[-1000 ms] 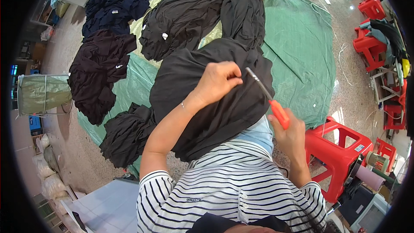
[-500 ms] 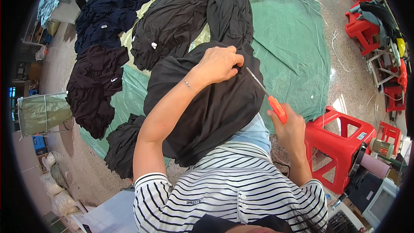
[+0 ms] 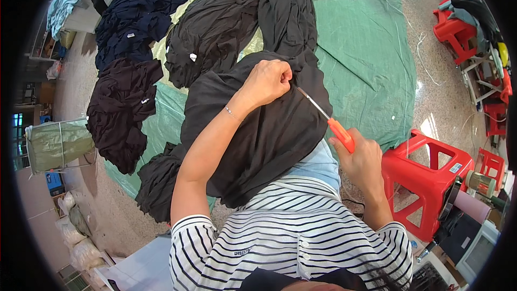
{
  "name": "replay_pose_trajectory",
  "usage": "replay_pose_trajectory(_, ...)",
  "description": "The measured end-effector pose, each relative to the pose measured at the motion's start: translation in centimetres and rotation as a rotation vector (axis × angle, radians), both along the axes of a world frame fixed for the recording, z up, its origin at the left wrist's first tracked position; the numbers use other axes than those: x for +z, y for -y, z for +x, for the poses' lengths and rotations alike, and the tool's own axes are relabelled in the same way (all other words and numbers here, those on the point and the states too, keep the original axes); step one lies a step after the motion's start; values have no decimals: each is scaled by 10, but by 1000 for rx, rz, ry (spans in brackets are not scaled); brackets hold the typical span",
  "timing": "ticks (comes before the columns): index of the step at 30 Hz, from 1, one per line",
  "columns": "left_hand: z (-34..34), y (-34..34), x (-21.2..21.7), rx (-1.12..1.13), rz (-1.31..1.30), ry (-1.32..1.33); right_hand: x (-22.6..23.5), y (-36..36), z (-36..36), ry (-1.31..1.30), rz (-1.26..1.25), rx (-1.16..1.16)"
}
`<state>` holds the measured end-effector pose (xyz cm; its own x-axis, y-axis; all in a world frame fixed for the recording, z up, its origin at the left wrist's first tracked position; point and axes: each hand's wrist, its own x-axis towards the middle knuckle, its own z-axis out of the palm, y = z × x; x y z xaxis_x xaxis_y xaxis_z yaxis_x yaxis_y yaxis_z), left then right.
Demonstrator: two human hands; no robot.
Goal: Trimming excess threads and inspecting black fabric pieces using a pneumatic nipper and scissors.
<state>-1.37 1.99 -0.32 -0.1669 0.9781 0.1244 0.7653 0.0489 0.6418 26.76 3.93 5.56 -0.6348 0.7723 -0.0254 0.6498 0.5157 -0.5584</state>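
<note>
A garment workshop, by the look of it. Heaps of dark clothes (image 3: 215, 37) lie sorted on a green tarp (image 3: 361, 59) spread over a speckled stone floor (image 3: 441, 97). Red plastic stools (image 3: 425, 172) stand about, thread cones (image 3: 479, 183) sit nearby, and stuffed sacks (image 3: 56, 145) line the wall.

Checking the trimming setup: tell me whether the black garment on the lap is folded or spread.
Spread, loosely draped: the black garment hangs over the lap, left hand pinching its top edge.
</note>
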Motion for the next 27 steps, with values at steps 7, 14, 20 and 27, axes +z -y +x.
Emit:
replay_pose_trajectory(7,1,1,-2,14,33,-25,-7,-3,-4,36,-21,5)
replay_pose_trajectory(14,33,20,37,78,222,-371,-10,-13,-10,-57,-43,-160)
replay_pose_trajectory(20,-34,27,21,349,-28,440,-8,-7,-5,-37,-38,-155)
replay_pose_trajectory(27,-24,30,29,226,438,-147,-13,1,-9,-45,-53,-108)
